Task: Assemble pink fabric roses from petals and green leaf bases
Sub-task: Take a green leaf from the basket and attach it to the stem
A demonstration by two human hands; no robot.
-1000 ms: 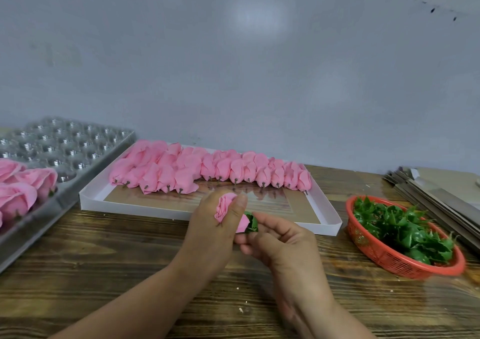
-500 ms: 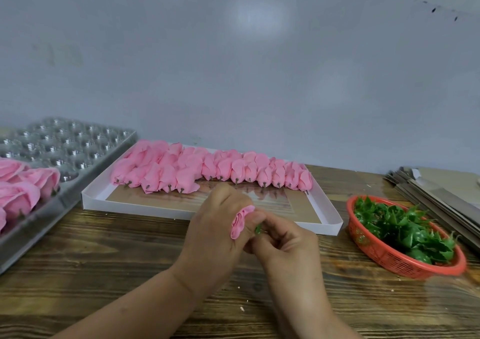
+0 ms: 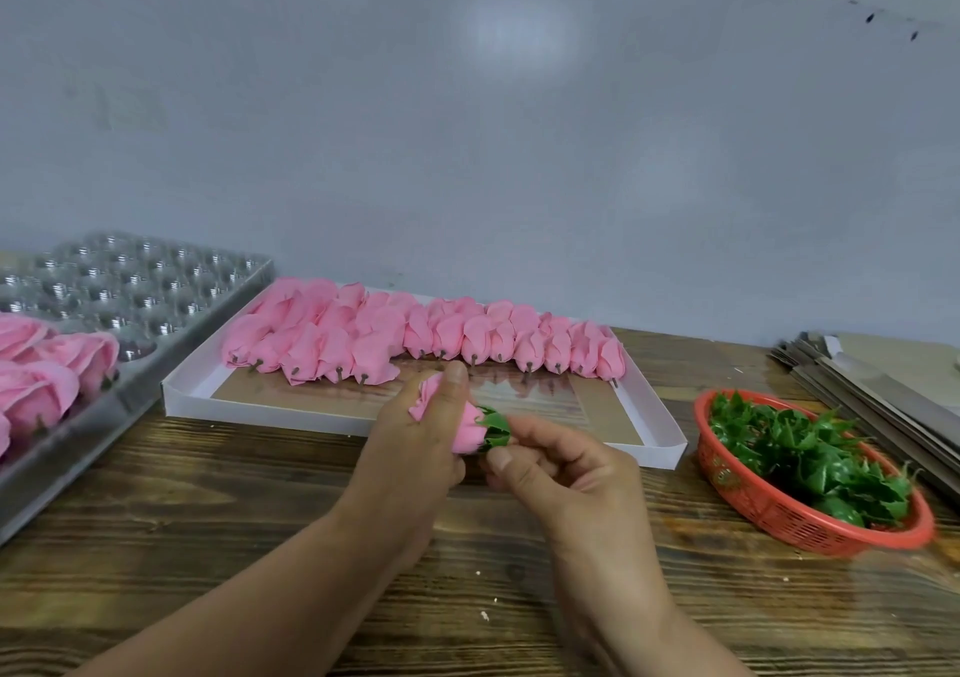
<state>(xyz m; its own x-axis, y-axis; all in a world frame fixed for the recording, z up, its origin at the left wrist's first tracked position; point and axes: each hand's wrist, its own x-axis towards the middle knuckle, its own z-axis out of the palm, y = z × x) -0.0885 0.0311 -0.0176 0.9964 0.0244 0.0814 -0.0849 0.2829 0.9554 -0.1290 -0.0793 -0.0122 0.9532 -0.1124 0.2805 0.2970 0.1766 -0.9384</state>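
Rose (image 3: 465, 429) lies sideways above the desk (image 3: 208, 520), gripped in the left hand (image 3: 415, 448), base end pointing right where right hand (image 3: 561, 468) fingers pinch the green leaf base (image 3: 496, 429) onto it.

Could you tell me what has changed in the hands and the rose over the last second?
The left hand keeps its grip on the pink rose. The right hand drew closer half a second ago, hiding most of the green leaf base, and now has it showing again, seated on the rose's end. The white tray, red basket and metal tray stayed put.
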